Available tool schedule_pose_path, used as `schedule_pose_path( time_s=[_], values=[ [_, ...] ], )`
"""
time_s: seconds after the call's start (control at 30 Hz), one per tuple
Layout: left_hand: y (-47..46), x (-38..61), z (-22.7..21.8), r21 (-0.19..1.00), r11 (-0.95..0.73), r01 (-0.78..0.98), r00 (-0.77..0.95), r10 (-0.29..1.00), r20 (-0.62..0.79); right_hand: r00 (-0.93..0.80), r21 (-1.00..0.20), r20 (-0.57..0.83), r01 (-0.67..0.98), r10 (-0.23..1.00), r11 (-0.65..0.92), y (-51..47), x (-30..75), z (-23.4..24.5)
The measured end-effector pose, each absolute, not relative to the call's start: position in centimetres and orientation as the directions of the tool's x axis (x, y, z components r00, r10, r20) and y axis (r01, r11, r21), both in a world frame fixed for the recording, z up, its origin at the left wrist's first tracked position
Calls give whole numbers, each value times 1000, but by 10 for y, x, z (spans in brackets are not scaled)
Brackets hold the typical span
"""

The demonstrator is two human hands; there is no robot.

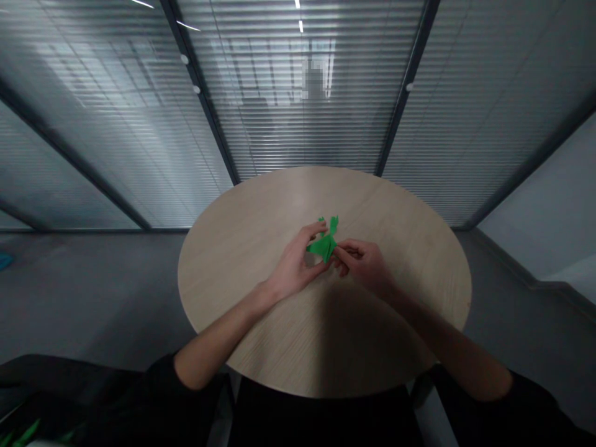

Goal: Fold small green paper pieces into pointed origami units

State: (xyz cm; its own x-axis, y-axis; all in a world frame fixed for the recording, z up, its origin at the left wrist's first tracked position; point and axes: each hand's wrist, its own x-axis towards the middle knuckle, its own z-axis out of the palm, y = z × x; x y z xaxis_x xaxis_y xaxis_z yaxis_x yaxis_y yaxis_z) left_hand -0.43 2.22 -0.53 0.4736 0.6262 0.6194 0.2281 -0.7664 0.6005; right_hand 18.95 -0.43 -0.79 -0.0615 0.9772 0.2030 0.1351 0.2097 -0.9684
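Observation:
A small green folded-paper figure (321, 248) is held between my hands above the middle of the round wooden table (261, 211). It has several pointed parts, two of them sticking up at the far side. My left hand (298, 261) curls around its left side, fingers at the top and thumb below. With thumb and fingertips together, my right hand (362, 261) pinches the figure's right edge. Some of the paper is hidden behind the fingers.
Glass panels with blinds (298, 124) stand behind the table, split by dark frames. A white wall (549, 205) is at the right. Green leaves (28, 433) show at the lower left, and a blue object (4, 260) lies on the grey floor (93, 292).

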Motion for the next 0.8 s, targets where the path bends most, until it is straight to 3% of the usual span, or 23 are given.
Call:
schedule_pose_path(
  time_s=[0.13,0.37,0.8],
  values=[
    [20,-5,-5,487,-823,294,450,568,689,-39,-968,213,129,976,216,-4,189,-8],
    [14,-6,-3,384,-843,377,545,538,644,-52,-954,244,165,968,249,-6,191,-13],
    [15,-4,-7,386,-842,376,605,539,587,-75,-956,231,169,970,241,-4,192,-11]
  ],
)
